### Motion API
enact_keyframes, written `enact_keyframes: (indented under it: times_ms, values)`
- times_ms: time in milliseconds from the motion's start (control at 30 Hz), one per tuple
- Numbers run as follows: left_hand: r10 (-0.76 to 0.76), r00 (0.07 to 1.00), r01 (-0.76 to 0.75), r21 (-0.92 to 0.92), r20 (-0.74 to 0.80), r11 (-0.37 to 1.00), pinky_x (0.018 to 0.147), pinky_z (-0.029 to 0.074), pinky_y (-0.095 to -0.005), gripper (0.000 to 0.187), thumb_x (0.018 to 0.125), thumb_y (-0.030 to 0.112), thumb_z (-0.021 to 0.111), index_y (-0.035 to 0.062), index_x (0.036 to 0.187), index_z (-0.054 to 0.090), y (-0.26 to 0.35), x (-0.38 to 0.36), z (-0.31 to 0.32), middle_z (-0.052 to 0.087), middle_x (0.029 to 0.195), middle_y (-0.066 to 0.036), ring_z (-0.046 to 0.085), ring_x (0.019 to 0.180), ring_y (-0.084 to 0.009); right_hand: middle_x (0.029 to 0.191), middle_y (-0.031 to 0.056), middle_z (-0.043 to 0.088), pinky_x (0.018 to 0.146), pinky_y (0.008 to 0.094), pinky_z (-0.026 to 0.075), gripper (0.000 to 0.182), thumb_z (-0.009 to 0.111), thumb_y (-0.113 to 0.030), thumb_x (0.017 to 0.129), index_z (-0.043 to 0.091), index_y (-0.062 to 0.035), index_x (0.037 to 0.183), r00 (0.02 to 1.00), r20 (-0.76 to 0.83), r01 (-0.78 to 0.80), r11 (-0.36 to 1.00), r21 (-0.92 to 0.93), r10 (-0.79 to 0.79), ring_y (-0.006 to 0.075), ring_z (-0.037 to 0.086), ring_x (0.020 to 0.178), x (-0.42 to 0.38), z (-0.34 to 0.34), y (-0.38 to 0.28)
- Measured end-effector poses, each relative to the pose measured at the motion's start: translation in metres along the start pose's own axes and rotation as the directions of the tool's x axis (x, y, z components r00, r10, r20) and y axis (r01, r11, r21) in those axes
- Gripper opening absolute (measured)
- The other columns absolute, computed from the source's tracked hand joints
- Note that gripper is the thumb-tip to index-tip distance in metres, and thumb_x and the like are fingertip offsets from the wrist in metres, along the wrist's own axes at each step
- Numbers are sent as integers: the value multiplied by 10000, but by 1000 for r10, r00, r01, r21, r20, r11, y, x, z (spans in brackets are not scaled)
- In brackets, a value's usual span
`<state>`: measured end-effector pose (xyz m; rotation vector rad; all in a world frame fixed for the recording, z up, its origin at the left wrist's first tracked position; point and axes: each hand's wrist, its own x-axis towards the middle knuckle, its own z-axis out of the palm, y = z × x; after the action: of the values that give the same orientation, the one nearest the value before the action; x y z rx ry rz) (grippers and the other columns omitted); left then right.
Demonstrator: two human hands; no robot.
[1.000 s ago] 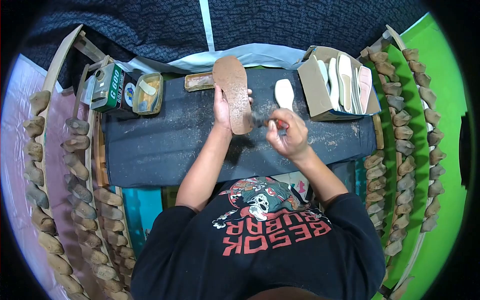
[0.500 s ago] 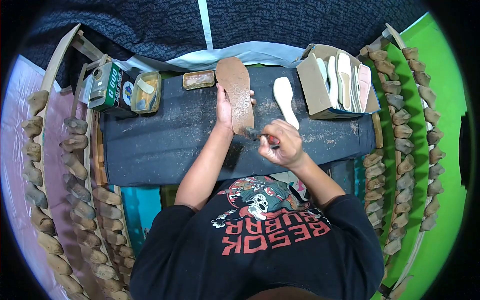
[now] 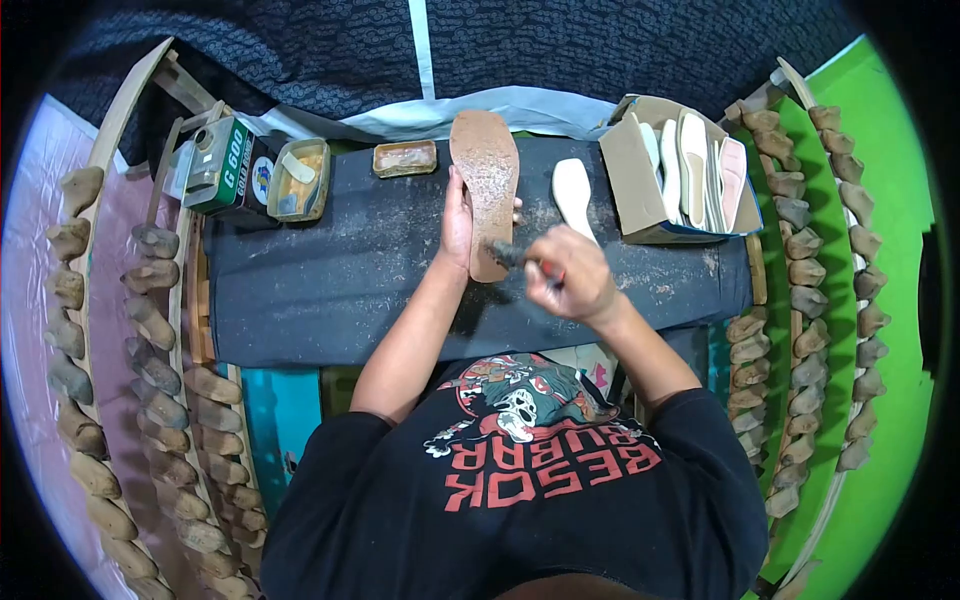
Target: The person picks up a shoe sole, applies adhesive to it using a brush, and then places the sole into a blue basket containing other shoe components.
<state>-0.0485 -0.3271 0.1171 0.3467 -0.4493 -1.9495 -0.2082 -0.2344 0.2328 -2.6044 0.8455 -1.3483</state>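
Note:
A brown sole [image 3: 487, 165] with a wet, glossy patch stands nearly upright over the dark table. My left hand [image 3: 459, 225] holds it, thumb at its left edge and fingertips showing at its right edge. My right hand [image 3: 572, 278] is closed around the red handle of a dark-bristled brush [image 3: 508, 254]. The bristles touch or lie just over the sole's lower part. Right of the sole, a cream insole [image 3: 573, 192] lies on the table, its lower end near my right hand.
A small tray [image 3: 405, 158], a tub with a spatula [image 3: 299, 180] and a green can [image 3: 217, 170] stand along the back left. At the back right is a cardboard box [image 3: 632, 180] of insoles. Racks of wooden shoe lasts [image 3: 151, 322] flank the table [image 3: 330, 300].
The brush has moved slightly up over the sole's lower end, along with my right hand. The sole and my left hand appear a little farther right, and the view has shifted slightly.

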Motion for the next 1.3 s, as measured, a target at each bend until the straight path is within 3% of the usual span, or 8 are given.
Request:
enact_keyframes:
  times_ms: [33, 433, 667, 800, 1000, 1100, 1167, 1300]
  values:
    - [8, 1000, -7, 38, -29, 999, 730, 618, -398, 686, 1036, 659, 340, 79, 1326, 564, 1, -1, 0, 696, 1133, -127, 720, 871, -261, 673, 46, 505, 542, 365, 451, 246, 729, 18, 763, 615, -4, 981, 998, 42, 44, 998, 39, -45, 228, 535, 572, 2, -1, -5]
    - [-45, 994, 39, -62, -98, 997, 803, 607, -390, 656, 1058, 613, 324, 96, 1403, 534, -8, -11, 31, 667, 1250, -77, 686, 1043, -226, 703, 67, 568, 549, 362, 465, 230, 735, 8, 781, 618, -15, 978, 997, -20, 78, 991, -110, -81, 233, 577, 595, 34, -15, 27]
    - [-72, 997, 72, -39, 9, 997, 760, 612, -447, 700, 1038, 658, 320, 65, 1290, 595, -6, -7, -7, 715, 1048, -154, 722, 850, -283, 729, 94, 584, 532, 382, 463, 253, 720, 18, 779, 614, 16, 1009, 992, 56, 100, 979, 178, -112, 259, 564, 577, 9, 7, 7]
    - [-90, 974, 57, -161, -206, 985, 738, 615, -400, 693, 1025, 675, 341, 102, 1333, 581, -2, -16, 36, 705, 1113, -122, 722, 862, -273, 811, 118, 682, 597, 337, 547, 197, 720, -11, 819, 635, 10, 995, 1000, 5, 25, 999, -27, -25, 252, 665, 649, 20, -9, 35]
    - [-105, 994, 104, 56, 19, 993, 774, 609, -392, 677, 1038, 656, 334, 104, 1347, 575, -15, -16, 11, 698, 1118, -104, 718, 898, -240, 755, 95, 638, 579, 337, 515, 204, 739, -24, 822, 628, -11, 993, 980, -179, -123, 975, -182, 90, 226, 638, 624, 30, -29, 59]
    - [-127, 990, 130, -38, 62, 991, 793, 604, -383, 663, 1046, 639, 335, 98, 1343, 578, -17, -15, 13, 700, 1121, -101, 720, 885, -236, 720, 76, 603, 554, 347, 494, 229, 744, -13, 788, 625, -16, 984, 1000, -27, -17, 993, -118, 14, 227, 605, 591, 20, -28, 42]
    - [-83, 987, 71, -85, -139, 994, 793, 601, -361, 686, 1041, 658, 328, 94, 1336, 582, -16, -15, 28, 701, 1127, -105, 720, 881, -233, 710, 70, 587, 538, 358, 481, 222, 726, 4, 789, 619, -8, 983, 997, 9, 70, 998, 1, -70, 223, 582, 575, 9, -18, 34]
    - [-135, 987, 139, 36, -90, 990, 797, 597, -355, 730, 1023, 700, 319, 95, 1340, 580, -22, -15, 8, 700, 1138, -109, 709, 891, -229, 738, 83, 625, 545, 346, 493, 185, 717, -3, 818, 619, -5, 974, 998, 32, 47, 998, 35, -48, 222, 589, 574, 7, -20, 35]
